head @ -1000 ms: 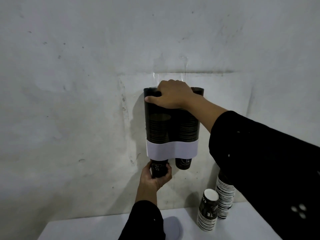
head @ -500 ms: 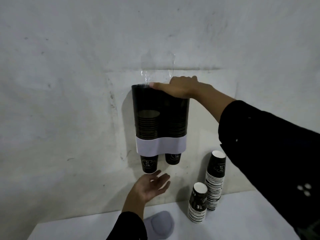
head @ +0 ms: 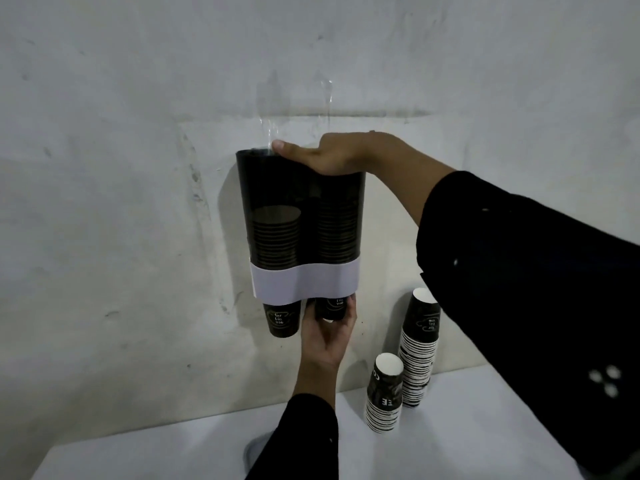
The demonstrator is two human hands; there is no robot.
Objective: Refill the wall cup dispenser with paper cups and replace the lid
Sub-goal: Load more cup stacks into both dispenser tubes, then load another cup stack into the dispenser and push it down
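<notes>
A dark, see-through twin-tube cup dispenser point(head: 277, 188) with a white band point(head: 304, 282) hangs on the wall. Both tubes hold stacked paper cups; the right stack stands higher. My right hand point(head: 329, 155) lies flat, palm down, across the dispenser's top. One black cup point(head: 282, 320) pokes out under the left tube. My left hand point(head: 327, 332) reaches up from below and wraps its fingers around the black cup point(head: 331, 308) sticking out of the right tube. A grey lid-like piece point(head: 258, 452) lies on the table, partly hidden by my left sleeve.
Two stacks of black-and-white paper cups stand on the white table point(head: 485, 427) by the wall: a tall stack point(head: 419, 348) and a shorter stack point(head: 384, 393). My right sleeve point(head: 536, 306) crosses in front of them on the right.
My left hand let go of the left tube's bottom cup, dropped open, then rose to grip the right tube's bottom cup. My right hand flattened from a grip to a palm-down press.
</notes>
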